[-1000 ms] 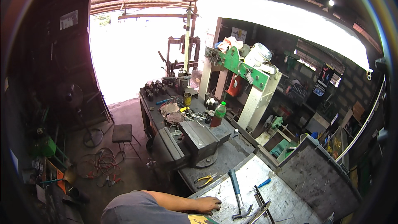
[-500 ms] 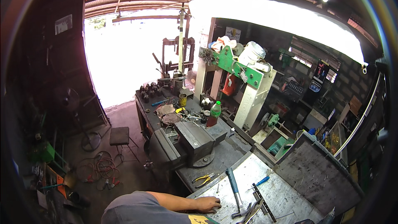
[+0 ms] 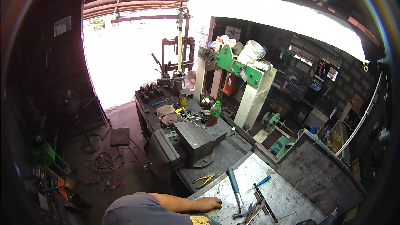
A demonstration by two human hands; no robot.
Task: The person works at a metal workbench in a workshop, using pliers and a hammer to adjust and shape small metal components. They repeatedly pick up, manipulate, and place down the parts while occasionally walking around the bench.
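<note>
My left hand [image 3: 209,204] rests at the near left edge of the pale metal benchtop [image 3: 254,171], its fingers curled in with nothing visible in them. Just right of it lies a claw hammer [image 3: 234,186] with a dark teal handle, its head toward me. A dark flat metal bar with holes [image 3: 266,204] and what look like pliers [image 3: 255,213] lie by the hammer head. Beyond them is a blue-handled screwdriver [image 3: 263,181]. Yellow-handled pliers [image 3: 203,180] lie on the darker bench past my hand. My right hand does not show.
A large bench vise [image 3: 195,141] stands beyond my hand. Behind it are a green-capped bottle [image 3: 214,114], rags [image 3: 167,114] and a yellow can [image 3: 182,99]. A dark metal tray [image 3: 321,175] borders the benchtop on the right. A stool [image 3: 120,137] and red cables [image 3: 108,168] are on the floor.
My left hand stays at the same place, its fingers drawn in more than before. The view has shifted very slightly; the tools lie as they did.
</note>
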